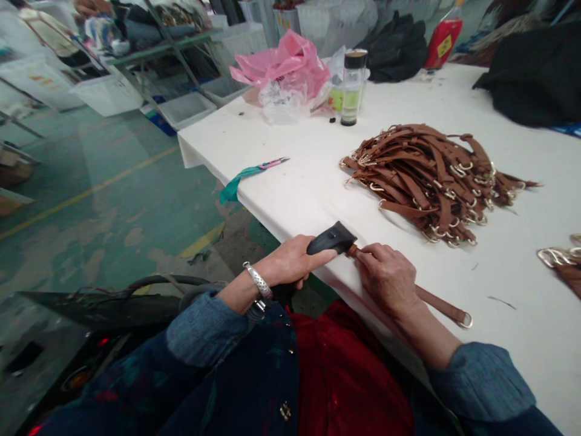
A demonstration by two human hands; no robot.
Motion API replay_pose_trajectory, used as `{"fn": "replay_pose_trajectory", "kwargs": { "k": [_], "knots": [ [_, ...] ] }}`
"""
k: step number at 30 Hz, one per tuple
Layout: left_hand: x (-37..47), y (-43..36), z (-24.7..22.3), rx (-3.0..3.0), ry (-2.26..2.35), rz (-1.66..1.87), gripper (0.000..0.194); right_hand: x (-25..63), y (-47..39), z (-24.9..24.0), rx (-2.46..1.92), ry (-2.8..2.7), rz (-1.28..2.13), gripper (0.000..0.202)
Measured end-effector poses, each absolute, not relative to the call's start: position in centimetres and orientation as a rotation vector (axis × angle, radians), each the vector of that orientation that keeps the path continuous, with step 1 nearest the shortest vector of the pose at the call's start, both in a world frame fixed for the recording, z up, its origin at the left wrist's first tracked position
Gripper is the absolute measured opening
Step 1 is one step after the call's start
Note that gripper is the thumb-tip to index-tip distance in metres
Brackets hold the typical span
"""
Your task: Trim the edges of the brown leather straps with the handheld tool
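My left hand (297, 260) is wrapped around a black hand-held tool (333, 237) with a broad, flat-ended head; its exact kind I cannot make out. Against that head lies the end of a brown strap (442, 307), pinched by my right hand (385, 275) at the table's edge. The strap runs back under my right hand and ends in a gold metal ring on the tabletop. Fingers hide its middle part. Beyond my hands lies a large pile of similar brown straps (422, 175) with gold-coloured hardware.
The white table (299, 194) carries pink-handled tweezers (275, 162) with teal cloth, a glass bottle (353, 91), a pink plastic bag (290, 63) and black cloth (535, 72). More straps (569, 266) lie at right. A dark machine (54, 345) stands at lower left.
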State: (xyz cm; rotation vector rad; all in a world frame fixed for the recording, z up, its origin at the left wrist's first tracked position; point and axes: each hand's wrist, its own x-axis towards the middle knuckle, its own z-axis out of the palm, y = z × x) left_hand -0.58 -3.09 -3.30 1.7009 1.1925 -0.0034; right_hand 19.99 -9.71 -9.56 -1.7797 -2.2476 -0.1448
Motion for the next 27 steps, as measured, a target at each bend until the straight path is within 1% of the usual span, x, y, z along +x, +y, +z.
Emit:
{"fn": "replay_pose_trajectory", "kwargs": {
  "k": [5,11,15,20,23,27],
  "knots": [
    [-0.7,-3.2,-3.6,1.734,1.181,0.017,0.051,19.7,-9.1,-9.3,-1.89,-2.243,-0.168,0.029],
    [-0.9,-3.3,-3.8,1.725,1.173,0.022,0.051,20.6,-7.9,-10.0,-2.028,-2.092,0.205,0.024],
    [-1.1,-3.5,-3.7,1.704,1.183,0.019,0.051,21.3,-7.8,-10.8,-1.986,-1.99,0.316,0.021],
    [-1.2,-3.5,-3.6,1.691,1.192,0.016,0.05,21.6,-8.1,-11.0,-1.783,-1.908,0.43,0.024],
    [-1.5,-3.6,-3.5,1.695,1.219,0.017,0.051,21.5,-8.4,-10.5,-1.726,-1.917,0.449,0.019],
    [-2.2,-3.9,-3.1,1.726,1.246,-0.04,0.051,21.5,-8.7,-10.2,-1.712,-1.944,0.492,0.022]
  ]
}}
